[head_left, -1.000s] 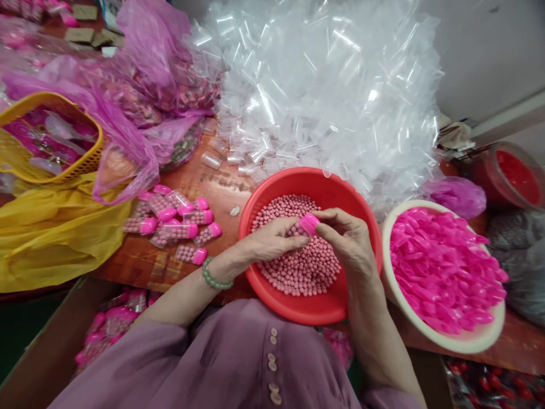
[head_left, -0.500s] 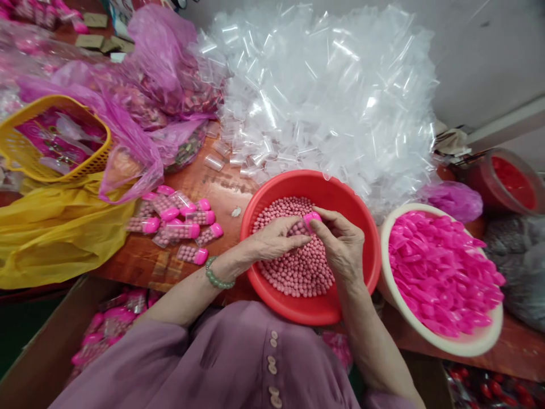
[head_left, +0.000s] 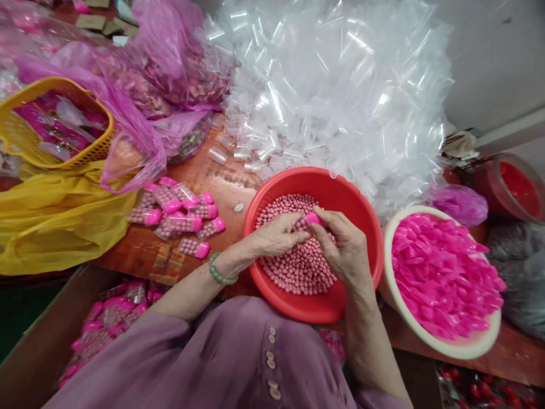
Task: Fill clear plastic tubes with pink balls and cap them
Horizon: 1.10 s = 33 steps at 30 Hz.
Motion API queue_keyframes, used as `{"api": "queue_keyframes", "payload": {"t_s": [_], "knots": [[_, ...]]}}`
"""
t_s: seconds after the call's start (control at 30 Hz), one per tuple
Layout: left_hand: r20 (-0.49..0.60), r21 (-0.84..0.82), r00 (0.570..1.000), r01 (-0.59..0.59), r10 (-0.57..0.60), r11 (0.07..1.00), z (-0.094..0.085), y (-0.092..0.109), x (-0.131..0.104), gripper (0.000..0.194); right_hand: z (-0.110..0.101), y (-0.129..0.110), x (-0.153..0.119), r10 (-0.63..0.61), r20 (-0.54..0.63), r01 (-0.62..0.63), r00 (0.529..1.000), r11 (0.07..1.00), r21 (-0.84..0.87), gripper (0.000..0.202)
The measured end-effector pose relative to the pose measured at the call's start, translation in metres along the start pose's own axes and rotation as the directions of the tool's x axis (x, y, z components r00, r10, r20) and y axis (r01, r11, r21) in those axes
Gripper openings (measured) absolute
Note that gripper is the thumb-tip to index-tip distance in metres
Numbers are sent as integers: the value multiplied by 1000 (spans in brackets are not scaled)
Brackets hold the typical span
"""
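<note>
Over a red basin (head_left: 361,227) of round pink beads (head_left: 298,275), both my hands meet at one small clear container. My left hand (head_left: 276,234) is closed around its clear body, with pink beads partly visible inside. At the container's end sits a bright pink cap (head_left: 313,218), which the thumb and fingertips of my right hand (head_left: 347,244) pinch from the right side. My fingers hide much of the container, so I cannot tell how firmly the cap sits. Left of the basin lies a group of bead-filled containers with pink caps (head_left: 193,247).
A large heap of clear empty containers (head_left: 332,85) rises behind the basin. To the right stands a cream tub (head_left: 387,272) full of pink caps (head_left: 443,272). On the left are a yellow basket (head_left: 100,150), a yellow bag (head_left: 63,221) and pink plastic bags (head_left: 157,51).
The whole view has shifted slightly. My hands stay over the basin on the same container, and the right fingertips now show more of the pink cap.
</note>
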<state>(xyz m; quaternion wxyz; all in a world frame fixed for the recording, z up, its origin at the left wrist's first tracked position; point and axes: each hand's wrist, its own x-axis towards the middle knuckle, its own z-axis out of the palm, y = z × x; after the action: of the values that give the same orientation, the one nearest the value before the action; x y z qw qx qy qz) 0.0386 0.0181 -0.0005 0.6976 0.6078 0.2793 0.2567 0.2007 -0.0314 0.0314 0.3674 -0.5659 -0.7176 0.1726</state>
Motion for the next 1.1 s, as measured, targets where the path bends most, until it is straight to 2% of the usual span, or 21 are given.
{"api": "queue_keyframes", "payload": {"t_s": [0.1, 0.2, 0.27, 0.4, 0.5, 0.63, 0.8, 0.97, 1.1], "knots": [[-4, -90, 1000, 12, -13, 996, -1, 1, 1, 34, 1, -1, -2, -116, 51, 124, 992, 974, -190, 48], [38, -153, 999, 41, -36, 987, -2, 2, 0, 33, 4, -1, -4, -168, 131, 195, 977, 953, -232, 67], [65, -199, 996, 70, -58, 977, -2, 3, -1, 35, 8, -1, -6, -188, 138, 222, 972, 927, -303, 73], [42, -258, 998, 60, -50, 964, 0, 3, -1, 42, 16, 1, -7, -283, 116, 303, 952, 822, -482, 70], [47, -317, 997, 76, -64, 945, 2, 2, -2, 43, 19, 3, -6, -355, 102, 350, 929, 761, -545, 64], [65, -370, 995, 89, -69, 925, 3, -2, -4, 43, 22, 4, -3, -416, 95, 392, 905, 723, -568, 61], [46, -374, 997, 77, -64, 924, 3, -4, -8, 51, 23, 5, -3, -419, 129, 416, 899, 721, -555, 62], [54, -385, 997, 75, -59, 920, 2, 0, -5, 50, 22, 9, -4, -397, 131, 410, 908, 783, -468, 71], [-25, -449, 999, 29, -45, 893, 4, 2, 0, 50, 23, 12, -4, -348, 84, 346, 934, 816, -464, 85]]}}
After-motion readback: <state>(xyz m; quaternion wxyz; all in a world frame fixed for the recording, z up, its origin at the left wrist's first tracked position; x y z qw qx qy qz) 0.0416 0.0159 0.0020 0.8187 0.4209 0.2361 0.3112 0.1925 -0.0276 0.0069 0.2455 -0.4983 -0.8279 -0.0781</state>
